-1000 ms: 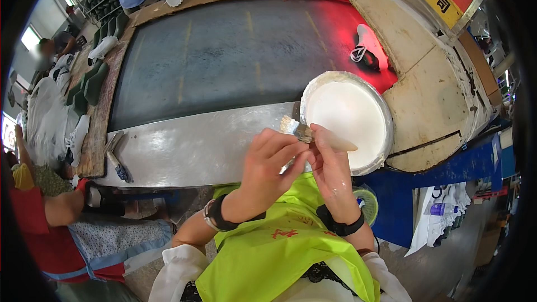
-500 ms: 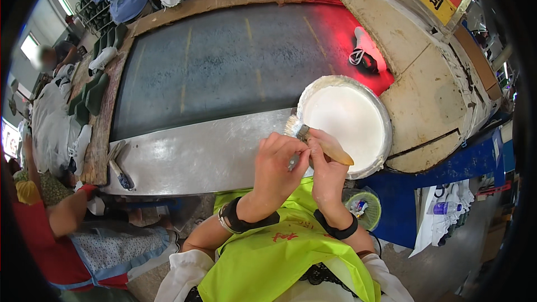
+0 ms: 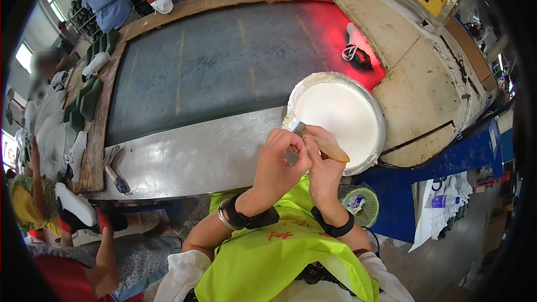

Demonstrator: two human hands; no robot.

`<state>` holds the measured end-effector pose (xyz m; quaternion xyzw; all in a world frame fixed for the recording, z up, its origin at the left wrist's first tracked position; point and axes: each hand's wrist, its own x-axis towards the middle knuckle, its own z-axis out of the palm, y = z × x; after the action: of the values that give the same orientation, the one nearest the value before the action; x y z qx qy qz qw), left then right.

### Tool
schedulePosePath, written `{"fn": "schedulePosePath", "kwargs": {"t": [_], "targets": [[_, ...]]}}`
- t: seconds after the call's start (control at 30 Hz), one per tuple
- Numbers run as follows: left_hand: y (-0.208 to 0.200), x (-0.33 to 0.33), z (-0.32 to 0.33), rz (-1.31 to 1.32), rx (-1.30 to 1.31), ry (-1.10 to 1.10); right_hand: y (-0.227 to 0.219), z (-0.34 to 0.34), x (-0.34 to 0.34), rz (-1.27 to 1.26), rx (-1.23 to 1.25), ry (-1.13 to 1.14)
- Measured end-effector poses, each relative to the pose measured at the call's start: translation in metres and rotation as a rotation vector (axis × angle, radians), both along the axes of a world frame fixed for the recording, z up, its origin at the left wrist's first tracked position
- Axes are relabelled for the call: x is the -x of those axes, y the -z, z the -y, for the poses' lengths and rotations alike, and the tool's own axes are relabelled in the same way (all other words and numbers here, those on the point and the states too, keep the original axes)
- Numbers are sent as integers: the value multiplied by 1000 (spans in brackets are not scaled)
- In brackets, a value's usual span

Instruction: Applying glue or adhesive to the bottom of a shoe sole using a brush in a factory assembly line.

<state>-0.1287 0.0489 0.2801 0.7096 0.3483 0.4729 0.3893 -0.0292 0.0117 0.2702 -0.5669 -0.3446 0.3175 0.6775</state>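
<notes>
A paintbrush (image 3: pixel 332 150) with a wooden handle is gripped in my right hand (image 3: pixel 325 174). Its whitened bristles point left, beside the near-left rim of a round basin (image 3: pixel 382 134) filled with white liquid (image 3: pixel 335 117). My left hand (image 3: pixel 278 162) meets the right one just below the brush's metal band. Its thumb and forefinger are pinched together; whatever lies between them is too small to make out. Under both hands is the edge of my yellow-green apron (image 3: pixel 263 257).
A dark conveyor belt (image 3: pixel 207 67) lies beyond a metal plate (image 3: pixel 184 162), where another brush (image 3: pixel 114 173) rests at left. A shoe (image 3: pixel 357 50) sits under red light. Green shoe lasts (image 3: pixel 89 100) line the left board. A co-worker's gloved hands hold a white-soled shoe (image 3: pixel 75 204).
My view shifts slightly, while both hands stay together at the brush. The near-left co-worker has leaned in and now holds up a white-soled shoe. The far co-worker's red-gloved hands have moved.
</notes>
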Motion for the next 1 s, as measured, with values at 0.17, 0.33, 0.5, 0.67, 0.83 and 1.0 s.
{"fn": "schedulePosePath", "kwargs": {"t": [0.17, 0.33, 0.5, 0.67, 0.83, 1.0], "targets": [[0, -1, 1, 61, -35, 10, -2, 0, 0, -10, -36, 11], [3, 2, -1, 129, -4, 71, -3, 1, -2, 161, -51, 52], [5, 9, -11, 171, 22, -71, 1, 3, -1, 46, -50, 42], [-9, 26, -24, 210, 9, -103, 1, 5, -3, -24, -57, 10], [-20, 36, -10, 23, -84, -26, -7, -4, -13, -368, 71, -69], [-18, 16, 20, -37, -256, 155, -1, -19, -20, -513, 76, -126]]}}
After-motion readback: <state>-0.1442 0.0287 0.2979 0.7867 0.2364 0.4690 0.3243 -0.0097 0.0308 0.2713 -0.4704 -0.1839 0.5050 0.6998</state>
